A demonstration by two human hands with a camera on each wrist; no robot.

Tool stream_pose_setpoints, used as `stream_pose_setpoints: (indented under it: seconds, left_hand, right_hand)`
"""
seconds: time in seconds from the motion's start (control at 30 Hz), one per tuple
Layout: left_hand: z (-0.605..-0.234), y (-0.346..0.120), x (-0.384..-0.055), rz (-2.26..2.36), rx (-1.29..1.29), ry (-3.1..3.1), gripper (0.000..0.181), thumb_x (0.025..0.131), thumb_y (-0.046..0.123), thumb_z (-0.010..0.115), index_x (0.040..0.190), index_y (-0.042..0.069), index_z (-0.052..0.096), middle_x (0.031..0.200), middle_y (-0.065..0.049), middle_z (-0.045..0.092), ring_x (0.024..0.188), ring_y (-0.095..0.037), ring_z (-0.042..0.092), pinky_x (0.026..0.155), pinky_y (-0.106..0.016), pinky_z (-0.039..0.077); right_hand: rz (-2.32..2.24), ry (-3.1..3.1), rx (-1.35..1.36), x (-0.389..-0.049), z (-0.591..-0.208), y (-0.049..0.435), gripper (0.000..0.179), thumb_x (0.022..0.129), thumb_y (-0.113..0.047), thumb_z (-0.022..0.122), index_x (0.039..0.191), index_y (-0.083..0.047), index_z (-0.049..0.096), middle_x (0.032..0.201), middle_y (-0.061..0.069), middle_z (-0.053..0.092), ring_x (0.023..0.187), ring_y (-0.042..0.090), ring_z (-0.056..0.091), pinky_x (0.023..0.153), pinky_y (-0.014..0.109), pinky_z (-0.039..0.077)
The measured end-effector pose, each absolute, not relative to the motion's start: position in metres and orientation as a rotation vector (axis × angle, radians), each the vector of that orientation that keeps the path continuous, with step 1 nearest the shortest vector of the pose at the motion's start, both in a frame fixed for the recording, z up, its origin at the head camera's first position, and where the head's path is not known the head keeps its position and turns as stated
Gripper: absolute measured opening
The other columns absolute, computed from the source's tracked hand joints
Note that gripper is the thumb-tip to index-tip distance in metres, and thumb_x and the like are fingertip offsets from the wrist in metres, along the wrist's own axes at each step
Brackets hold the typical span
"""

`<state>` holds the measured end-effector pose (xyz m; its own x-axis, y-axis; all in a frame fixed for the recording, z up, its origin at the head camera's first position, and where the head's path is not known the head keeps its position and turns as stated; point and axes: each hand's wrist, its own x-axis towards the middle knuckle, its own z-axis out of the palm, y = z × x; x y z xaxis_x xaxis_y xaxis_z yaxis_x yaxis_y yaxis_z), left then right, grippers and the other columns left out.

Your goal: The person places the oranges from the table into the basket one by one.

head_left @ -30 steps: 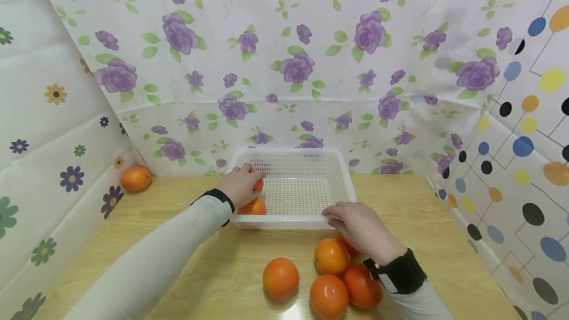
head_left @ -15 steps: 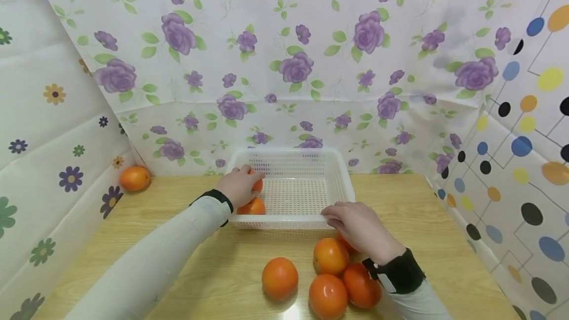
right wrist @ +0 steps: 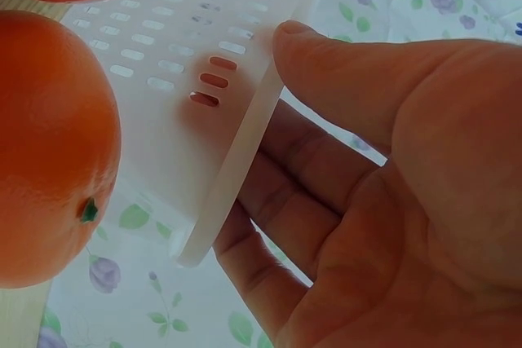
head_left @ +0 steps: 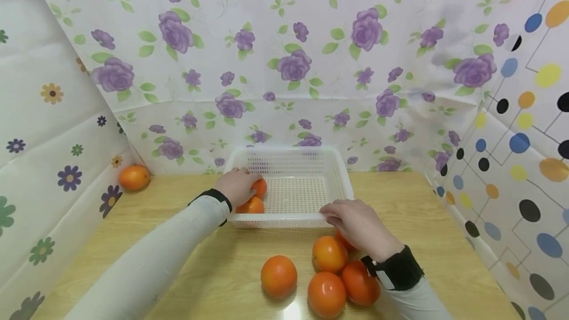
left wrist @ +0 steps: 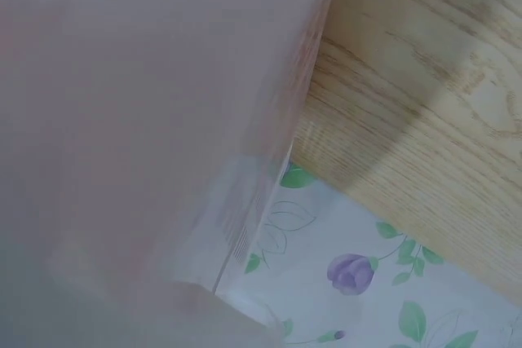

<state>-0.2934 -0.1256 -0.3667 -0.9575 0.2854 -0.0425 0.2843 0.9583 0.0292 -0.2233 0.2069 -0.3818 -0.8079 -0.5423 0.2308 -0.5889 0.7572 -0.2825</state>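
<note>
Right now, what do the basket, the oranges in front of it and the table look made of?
Basket: likely plastic, translucent, smooth; the right hand shows dimly through its slotted side.
Oranges: shiny skin, bright highlights, a green stem nub on one; real peel or moulded imitation, can't tell.
Table: pale wood or wood-look laminate; visible grain, glossy reflection.

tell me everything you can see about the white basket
The white basket is rectangular, looks like slightly translucent plastic, and has slotted walls, a grid-like perforated floor and a smooth rim. It stands upright on the wooden table. At its left end are a front orange and a rear orange, which the left hand grips. The right hand pinches the front rim near the right corner.
</note>
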Motion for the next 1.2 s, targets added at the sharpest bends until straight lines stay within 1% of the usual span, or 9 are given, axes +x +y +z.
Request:
stream_pose_setpoints:
  seconds: [0.17,0.47,0.77,0.87,0.93,1.03,1.2]
  left_hand:
    - [-0.367,-0.126,-0.294,0.074,0.402,3.049,0.042,0.109,0.023,0.074,0.150,0.017,0.068,0.133,-0.015,0.069,0.108,-0.033,0.061,0.104,-0.051,0.057]
    - [-0.366,-0.125,-0.293,0.035,0.395,3.063,0.046,0.109,0.025,0.074,0.151,0.010,0.065,0.133,-0.017,0.070,0.109,-0.034,0.063,0.103,-0.049,0.057]
    - [-0.366,-0.128,-0.293,0.061,0.407,3.078,0.042,0.110,0.024,0.072,0.149,0.008,0.067,0.130,-0.017,0.070,0.107,-0.033,0.063,0.104,-0.048,0.057]
    - [-0.366,-0.130,-0.293,0.057,0.423,3.090,0.039,0.109,0.023,0.072,0.145,0.007,0.069,0.129,-0.017,0.070,0.106,-0.033,0.063,0.103,-0.049,0.058]
    - [-0.365,-0.130,-0.292,0.051,0.434,3.101,0.038,0.109,0.023,0.072,0.143,0.007,0.069,0.130,-0.017,0.070,0.108,-0.034,0.064,0.104,-0.049,0.058]
    - [-0.363,-0.131,-0.290,0.049,0.457,3.115,0.038,0.110,0.022,0.071,0.144,0.007,0.069,0.135,-0.019,0.069,0.115,-0.036,0.066,0.107,-0.051,0.057]
    - [-0.360,-0.136,-0.287,0.107,0.502,3.134,0.041,0.110,0.021,0.069,0.148,0.004,0.067,0.147,-0.023,0.064,0.131,-0.041,0.061,0.114,-0.054,0.053]
  right_hand:
    - [0.518,-2.820,0.909,-0.225,-0.383,0.207,0.022,0.102,-0.011,0.081,0.123,-0.014,0.082,0.106,-0.002,0.078,0.096,0.023,0.072,0.094,0.049,0.062]
    - [0.531,-2.835,0.910,-0.225,-0.380,0.209,0.021,0.103,-0.011,0.080,0.123,-0.015,0.082,0.110,-0.002,0.079,0.100,0.024,0.074,0.096,0.051,0.062]
    - [0.529,-2.823,0.930,-0.225,-0.380,0.208,0.021,0.103,-0.011,0.079,0.124,-0.013,0.082,0.114,0.001,0.080,0.105,0.028,0.076,0.098,0.053,0.061]
    - [0.522,-2.812,0.934,-0.225,-0.380,0.208,0.022,0.103,-0.011,0.080,0.124,-0.012,0.082,0.115,0.002,0.080,0.106,0.029,0.076,0.099,0.054,0.061]
    - [0.520,-2.810,0.932,-0.225,-0.380,0.208,0.022,0.103,-0.011,0.080,0.125,-0.012,0.082,0.116,0.002,0.080,0.107,0.029,0.076,0.099,0.054,0.061]
    - [0.527,-2.815,0.930,-0.225,-0.379,0.208,0.023,0.103,-0.011,0.080,0.125,-0.013,0.082,0.116,0.001,0.080,0.107,0.028,0.075,0.100,0.054,0.060]
    - [0.534,-2.856,0.902,-0.224,-0.378,0.206,0.023,0.103,-0.011,0.080,0.126,-0.014,0.082,0.117,0.001,0.080,0.109,0.029,0.075,0.101,0.055,0.060]
